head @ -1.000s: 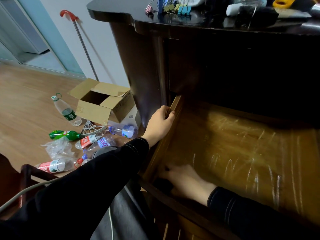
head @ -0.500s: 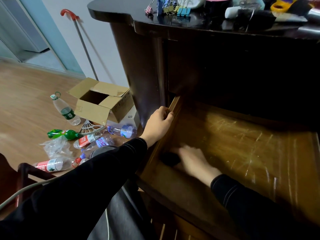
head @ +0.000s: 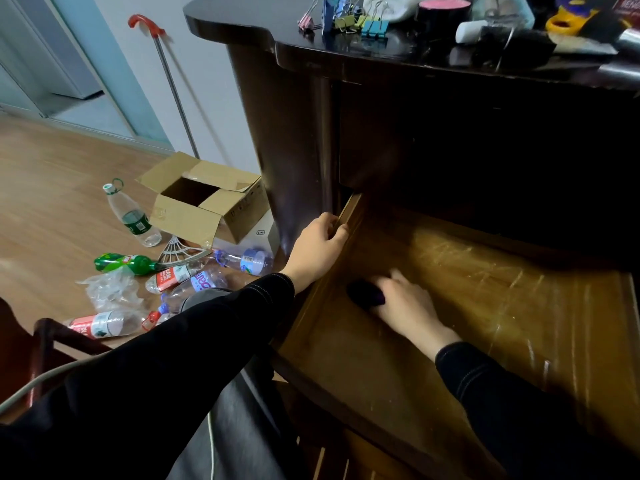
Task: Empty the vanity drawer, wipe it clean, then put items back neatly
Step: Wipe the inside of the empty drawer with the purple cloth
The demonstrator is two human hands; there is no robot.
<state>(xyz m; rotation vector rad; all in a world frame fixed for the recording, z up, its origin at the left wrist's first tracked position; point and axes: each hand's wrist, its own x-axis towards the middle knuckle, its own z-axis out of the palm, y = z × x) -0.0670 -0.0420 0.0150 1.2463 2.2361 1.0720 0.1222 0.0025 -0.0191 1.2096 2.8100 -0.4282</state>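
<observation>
Left hand [head: 320, 251] grips the left wall of the open drawer [head: 485, 289]; right hand [head: 405, 303], blurred, clasps a dark cloth [head: 363, 294] against the drawer floor, left side.

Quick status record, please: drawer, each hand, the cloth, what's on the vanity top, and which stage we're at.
drawer: pulled open, scratched wooden floor showing, no items visible inside
left hand: grips the drawer's left side wall
right hand: inside the drawer, holding the dark cloth; blurred
dark cloth: on the drawer floor near the left side
vanity top: dark, with binder clips and other small items
stage: likely wiping; items not yet put back
</observation>
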